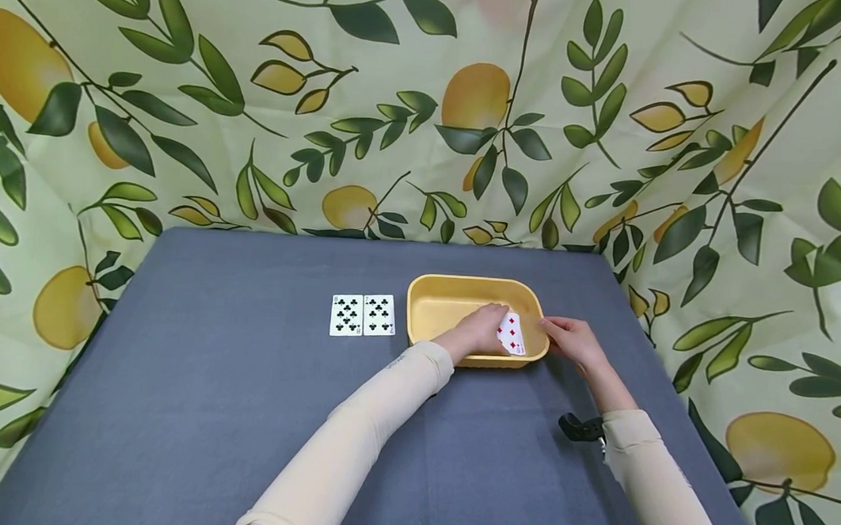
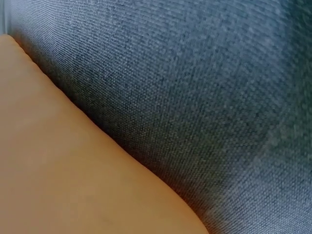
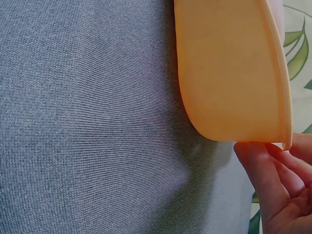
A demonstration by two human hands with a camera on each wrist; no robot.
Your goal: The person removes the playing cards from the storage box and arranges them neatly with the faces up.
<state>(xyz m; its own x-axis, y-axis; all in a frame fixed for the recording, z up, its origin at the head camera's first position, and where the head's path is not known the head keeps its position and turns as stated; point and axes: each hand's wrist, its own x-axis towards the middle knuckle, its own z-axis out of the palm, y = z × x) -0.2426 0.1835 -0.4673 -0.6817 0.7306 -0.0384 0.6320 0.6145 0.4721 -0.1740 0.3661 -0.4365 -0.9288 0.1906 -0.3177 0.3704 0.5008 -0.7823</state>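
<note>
A yellow plastic bin (image 1: 426, 298) stands on the grey-blue table. My left hand (image 1: 481, 329) reaches over its near rim and grips a playing card with red diamonds (image 1: 512, 335) inside it; the fingertips are partly hidden. At the bin's right end, my right hand (image 1: 575, 342) pinches the rim, thumb at the top edge and fingers (image 3: 263, 170) against the outer wall. Left of the bin, two club cards lie face up side by side: an outer card (image 1: 347, 316) and an inner card (image 1: 379, 316). The left wrist view shows only the bin's wall (image 2: 73, 165) and cloth.
Grey-blue cloth (image 1: 243, 380) covers the table. A curtain (image 1: 414, 111) with lemons and leaves hangs behind and along both sides. A black strap (image 1: 580, 428) sits on the right wrist.
</note>
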